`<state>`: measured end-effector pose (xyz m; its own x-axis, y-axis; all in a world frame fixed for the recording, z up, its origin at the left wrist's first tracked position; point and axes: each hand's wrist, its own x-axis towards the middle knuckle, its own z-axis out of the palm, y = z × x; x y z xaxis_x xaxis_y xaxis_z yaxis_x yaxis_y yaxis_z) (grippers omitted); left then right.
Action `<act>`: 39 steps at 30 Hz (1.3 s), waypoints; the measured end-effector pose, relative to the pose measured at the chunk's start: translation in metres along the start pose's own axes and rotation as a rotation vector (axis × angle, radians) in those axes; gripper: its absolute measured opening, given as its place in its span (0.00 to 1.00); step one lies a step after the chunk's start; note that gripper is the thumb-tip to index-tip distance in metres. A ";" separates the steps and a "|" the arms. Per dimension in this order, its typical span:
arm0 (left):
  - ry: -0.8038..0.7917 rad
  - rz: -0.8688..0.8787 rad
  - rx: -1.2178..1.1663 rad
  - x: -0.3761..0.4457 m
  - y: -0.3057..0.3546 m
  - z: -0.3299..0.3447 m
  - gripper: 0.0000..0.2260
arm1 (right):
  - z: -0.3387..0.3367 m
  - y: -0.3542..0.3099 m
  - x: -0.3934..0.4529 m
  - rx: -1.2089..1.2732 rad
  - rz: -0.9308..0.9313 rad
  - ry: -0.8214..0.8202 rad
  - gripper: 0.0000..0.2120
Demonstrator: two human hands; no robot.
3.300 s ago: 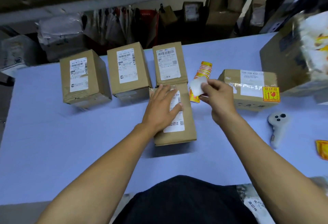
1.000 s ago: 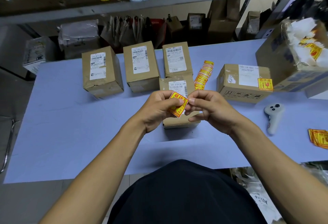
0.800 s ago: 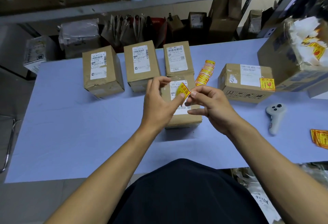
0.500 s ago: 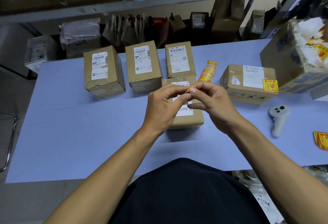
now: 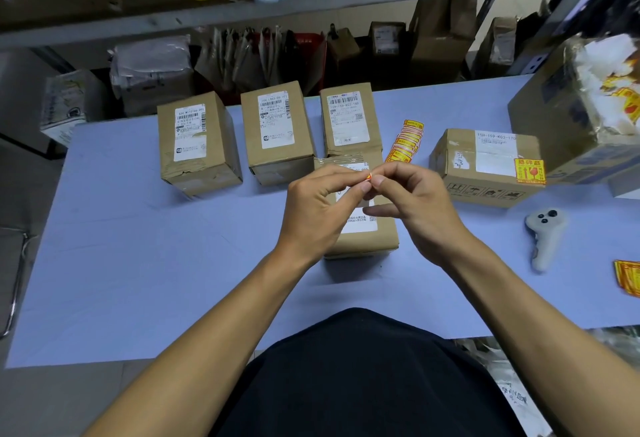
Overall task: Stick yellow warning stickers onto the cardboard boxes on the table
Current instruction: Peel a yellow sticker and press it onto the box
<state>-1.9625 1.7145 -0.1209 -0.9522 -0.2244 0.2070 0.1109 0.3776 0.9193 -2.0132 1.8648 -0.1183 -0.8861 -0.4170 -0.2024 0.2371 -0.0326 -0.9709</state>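
The person's left hand (image 5: 320, 210) and right hand (image 5: 414, 199) are meeting above the nearest box (image 5: 363, 229) on the counter (image 5: 138, 246), fingers pinching a mostly hidden yellow sticker (image 5: 369, 177) between them. They seem to be peeling it; next it needs pressing flat onto that box.

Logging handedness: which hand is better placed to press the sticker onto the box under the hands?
Probably right. Both hands pinch the sticker; the right hand hangs over the near box's bare right side, the left hand over its left edge.
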 end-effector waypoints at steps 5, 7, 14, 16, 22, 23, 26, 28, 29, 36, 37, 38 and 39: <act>0.017 -0.029 -0.036 0.001 -0.001 0.005 0.07 | 0.005 0.002 0.002 0.095 0.044 0.050 0.09; 0.034 -0.041 -0.049 0.002 -0.001 0.007 0.07 | 0.007 0.003 0.003 0.194 0.086 0.053 0.09; 0.043 -0.026 -0.032 0.007 0.000 0.006 0.07 | 0.012 0.002 0.005 0.336 0.146 0.071 0.09; 0.032 0.036 0.025 0.008 0.000 0.004 0.07 | 0.013 0.003 0.005 0.246 0.120 0.114 0.09; -0.049 -0.026 -0.038 0.011 -0.005 -0.004 0.06 | 0.013 0.003 0.004 0.039 0.041 0.157 0.10; -0.068 -0.081 -0.104 0.012 -0.006 -0.004 0.06 | 0.013 0.003 0.004 0.006 0.026 0.156 0.10; -0.089 -0.179 -0.247 0.014 -0.009 -0.002 0.04 | 0.012 0.003 0.004 -0.139 -0.048 0.146 0.09; -0.096 -0.222 -0.296 0.014 -0.010 -0.001 0.03 | 0.010 0.003 0.004 -0.231 -0.104 0.134 0.07; -0.097 -0.234 -0.305 0.014 -0.010 -0.001 0.03 | 0.010 0.003 0.004 -0.263 -0.120 0.131 0.06; 0.009 -0.478 -0.363 0.009 -0.010 0.024 0.08 | 0.002 0.017 0.002 -0.325 -0.049 0.175 0.07; 0.032 -0.551 -0.396 0.008 -0.010 0.029 0.09 | -0.001 0.021 0.001 -0.331 -0.025 0.164 0.06; 0.057 -0.626 -0.437 0.008 -0.011 0.033 0.09 | -0.006 0.025 0.000 -0.332 -0.003 0.158 0.05; 0.087 -0.696 -0.474 0.008 -0.013 0.036 0.09 | -0.012 0.030 -0.001 -0.333 0.018 0.166 0.04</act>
<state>-1.9817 1.7399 -0.1427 -0.8245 -0.3421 -0.4507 -0.3660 -0.2849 0.8859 -2.0095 1.8753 -0.1489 -0.9420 -0.2606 -0.2117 0.1354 0.2819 -0.9498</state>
